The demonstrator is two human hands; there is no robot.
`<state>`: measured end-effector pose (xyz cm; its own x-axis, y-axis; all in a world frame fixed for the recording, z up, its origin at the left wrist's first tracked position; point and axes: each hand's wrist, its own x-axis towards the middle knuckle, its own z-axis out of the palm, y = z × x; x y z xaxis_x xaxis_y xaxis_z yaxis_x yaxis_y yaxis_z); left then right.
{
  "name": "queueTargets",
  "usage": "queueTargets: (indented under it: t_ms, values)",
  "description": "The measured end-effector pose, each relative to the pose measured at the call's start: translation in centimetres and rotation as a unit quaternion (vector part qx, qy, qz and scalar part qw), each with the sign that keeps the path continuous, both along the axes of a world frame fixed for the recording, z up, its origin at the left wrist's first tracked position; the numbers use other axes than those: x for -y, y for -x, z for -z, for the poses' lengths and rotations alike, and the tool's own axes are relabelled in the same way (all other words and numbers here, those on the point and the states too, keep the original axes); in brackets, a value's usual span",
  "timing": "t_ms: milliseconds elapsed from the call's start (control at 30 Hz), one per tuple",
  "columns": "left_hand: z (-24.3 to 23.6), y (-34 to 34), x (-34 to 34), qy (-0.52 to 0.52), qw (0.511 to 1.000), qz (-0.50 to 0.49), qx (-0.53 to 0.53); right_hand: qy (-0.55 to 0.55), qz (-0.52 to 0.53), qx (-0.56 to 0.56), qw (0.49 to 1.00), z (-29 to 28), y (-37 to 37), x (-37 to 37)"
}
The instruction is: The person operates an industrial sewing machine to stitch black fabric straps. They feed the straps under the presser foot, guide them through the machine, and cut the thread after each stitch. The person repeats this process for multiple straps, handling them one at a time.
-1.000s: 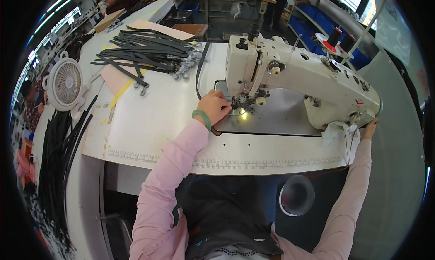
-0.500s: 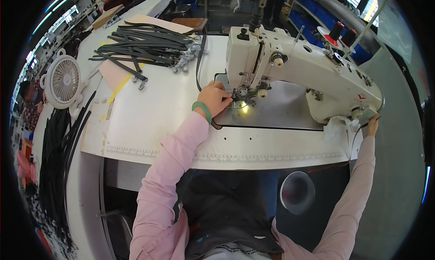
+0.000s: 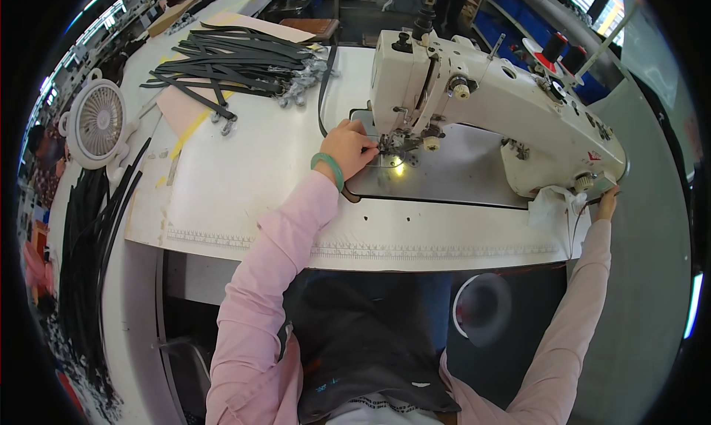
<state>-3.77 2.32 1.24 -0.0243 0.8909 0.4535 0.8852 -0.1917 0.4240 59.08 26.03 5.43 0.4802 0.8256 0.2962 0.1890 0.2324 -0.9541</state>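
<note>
My left hand [image 3: 346, 149], with a green bangle [image 3: 328, 169] on its wrist, pinches a dark strap [image 3: 324, 92] beside the needle of a white sewing machine [image 3: 481, 92]. The strap loops up behind the hand toward the back of the table; its end between the fingers is mostly hidden. A small lamp lights the metal plate [image 3: 474, 166] just right of the fingertips. At the machine's right end, my right hand [image 3: 607, 203] is closed at the lower edge of the handwheel [image 3: 626, 164], its fingers partly covered.
Dark straps with clear-wrapped ends [image 3: 229, 62] lie piled at the back left. A white fan [image 3: 96, 121] stands left, above long black strips [image 3: 81, 255] hanging over the edge. A white cloth [image 3: 552, 203] sits below the machine's right end. Thread spools [image 3: 554, 47] stand behind.
The whole view has shifted slightly, so the table and machine sit a little higher. Both hands keep their places at the needle and the handwheel.
</note>
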Motion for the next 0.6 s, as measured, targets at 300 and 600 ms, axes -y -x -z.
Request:
queueTargets:
  t_ms: [300,600]
  values:
    - [0.0,-0.1,-0.2,-0.001,1.000,-0.008,-0.009,-0.043,0.081,0.400,0.912,-8.2,-2.7,-3.0]
    - [0.2,0.2,0.5,-0.001,1.000,-0.023,-0.013,-0.031,0.090,0.151,0.984,-1.6,0.8,-2.2]
